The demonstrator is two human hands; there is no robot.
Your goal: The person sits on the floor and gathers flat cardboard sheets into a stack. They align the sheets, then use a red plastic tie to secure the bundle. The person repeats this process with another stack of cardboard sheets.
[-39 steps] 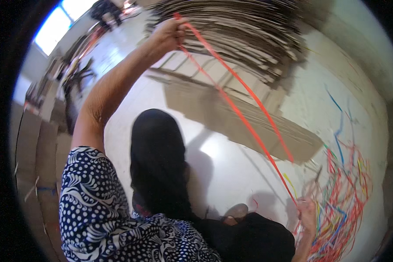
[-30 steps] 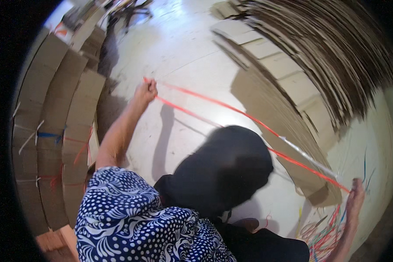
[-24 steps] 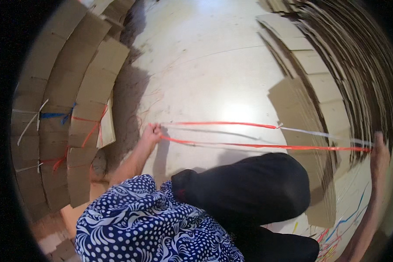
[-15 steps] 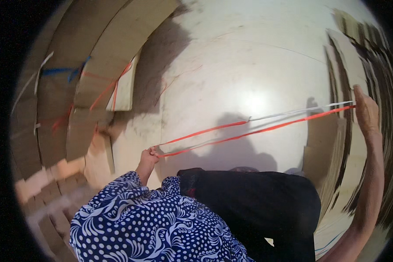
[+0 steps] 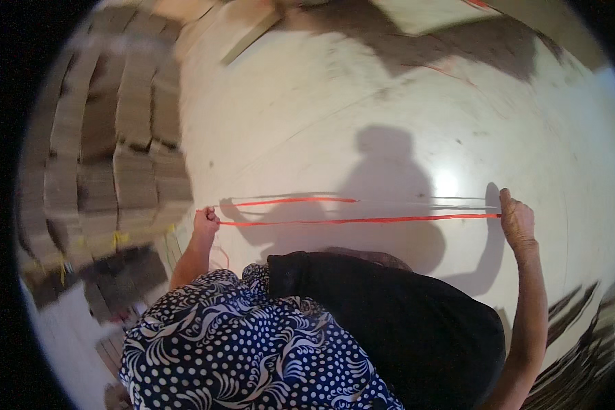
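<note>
A long loop of red and white strapping cord (image 5: 362, 220) is stretched taut in front of my body, its two strands running nearly level. My left hand (image 5: 207, 221) is closed round one end, at the left. The other end is in my right hand (image 5: 518, 217), closed with the thumb pointing up. In the upper strand the red gives way to white near the middle; the lower strand is red most of the way. Both hands are held well apart, above the pale floor.
Stacks of brown cardboard (image 5: 133, 123) stand at the left. At the lower right are more stacked sheets (image 5: 581, 342). Pale floor (image 5: 287, 123) with my shadow on it lies ahead, and a flat board (image 5: 437, 14) sits at the far edge.
My body has turned, so the cardboard stacks have shifted in view and more floor shows. Both hands keep the cord stretched, now nearly level instead of slanting up to the right.
</note>
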